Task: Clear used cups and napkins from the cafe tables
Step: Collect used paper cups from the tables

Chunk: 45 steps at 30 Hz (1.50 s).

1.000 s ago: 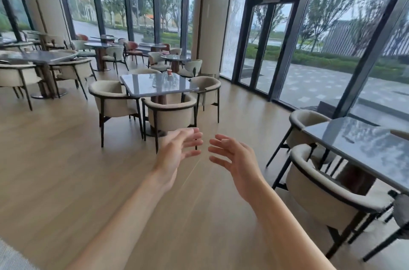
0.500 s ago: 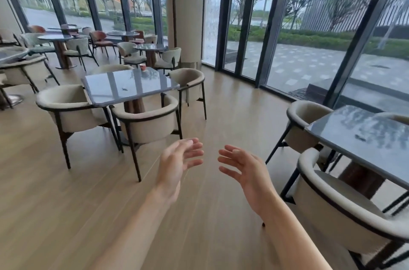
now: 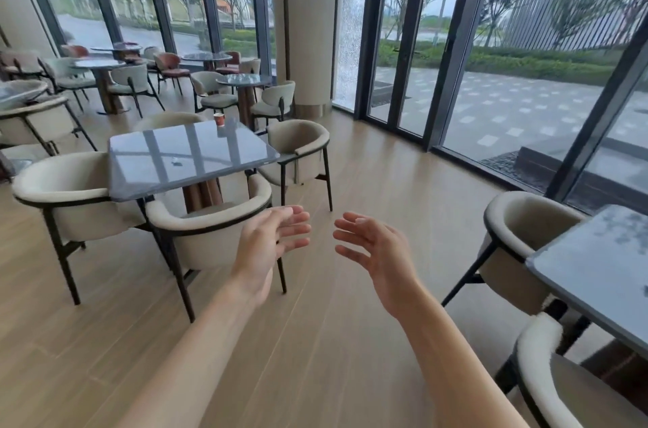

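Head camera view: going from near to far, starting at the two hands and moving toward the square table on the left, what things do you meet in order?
Left hand and right hand, both empty → cream chair → square grey table → small crumpled scrap, perhaps a napkin → red paper cup at the far edge.

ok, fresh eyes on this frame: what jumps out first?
Two bare forearms reach into the lower middle, left hand and right hand open, palms facing each other, holding nothing. Beyond them, left of centre, stands a glossy square table ringed by cream chairs, with a small red paper cup at its far edge. Tall windows and a glass door fill the background.
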Tool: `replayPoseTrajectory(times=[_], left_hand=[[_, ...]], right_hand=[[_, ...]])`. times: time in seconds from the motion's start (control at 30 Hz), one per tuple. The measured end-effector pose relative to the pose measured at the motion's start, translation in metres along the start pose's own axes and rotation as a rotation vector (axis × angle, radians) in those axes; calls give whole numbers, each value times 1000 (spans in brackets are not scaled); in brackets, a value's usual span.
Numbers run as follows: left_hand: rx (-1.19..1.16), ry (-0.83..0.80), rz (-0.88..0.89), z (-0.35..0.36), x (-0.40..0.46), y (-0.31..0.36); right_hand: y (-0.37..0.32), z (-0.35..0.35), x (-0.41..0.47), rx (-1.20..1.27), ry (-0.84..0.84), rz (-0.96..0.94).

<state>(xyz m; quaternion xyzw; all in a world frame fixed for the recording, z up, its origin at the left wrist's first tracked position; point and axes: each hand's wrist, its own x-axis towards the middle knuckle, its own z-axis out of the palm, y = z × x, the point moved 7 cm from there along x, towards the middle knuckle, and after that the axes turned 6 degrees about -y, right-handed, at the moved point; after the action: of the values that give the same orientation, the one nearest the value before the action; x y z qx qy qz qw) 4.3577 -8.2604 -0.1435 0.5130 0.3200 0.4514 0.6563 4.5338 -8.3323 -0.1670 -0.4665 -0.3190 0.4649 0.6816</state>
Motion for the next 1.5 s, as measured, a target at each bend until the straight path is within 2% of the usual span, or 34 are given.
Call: replayPoseTrajectory(times=[0.33, 0.63, 0.83, 1.03, 1.23, 1.5], left_hand=[[-21, -4, -22, 38, 222, -59], [-18, 16, -10, 60, 461, -71], [6, 72, -58, 56, 578, -101], [4, 225, -42, 52, 698, -124], [-18, 400, 2, 64, 811, -113], [12, 500, 33, 83, 952, -115]], right_hand=[[13, -60, 209, -49, -6, 38], [-13, -102, 440, -86, 33, 27], [5, -133, 566, -39, 34, 89], [20, -146, 715, -20, -83, 138], [3, -130, 861, -27, -266, 227], [-16, -137, 1031, -37, -380, 243]])
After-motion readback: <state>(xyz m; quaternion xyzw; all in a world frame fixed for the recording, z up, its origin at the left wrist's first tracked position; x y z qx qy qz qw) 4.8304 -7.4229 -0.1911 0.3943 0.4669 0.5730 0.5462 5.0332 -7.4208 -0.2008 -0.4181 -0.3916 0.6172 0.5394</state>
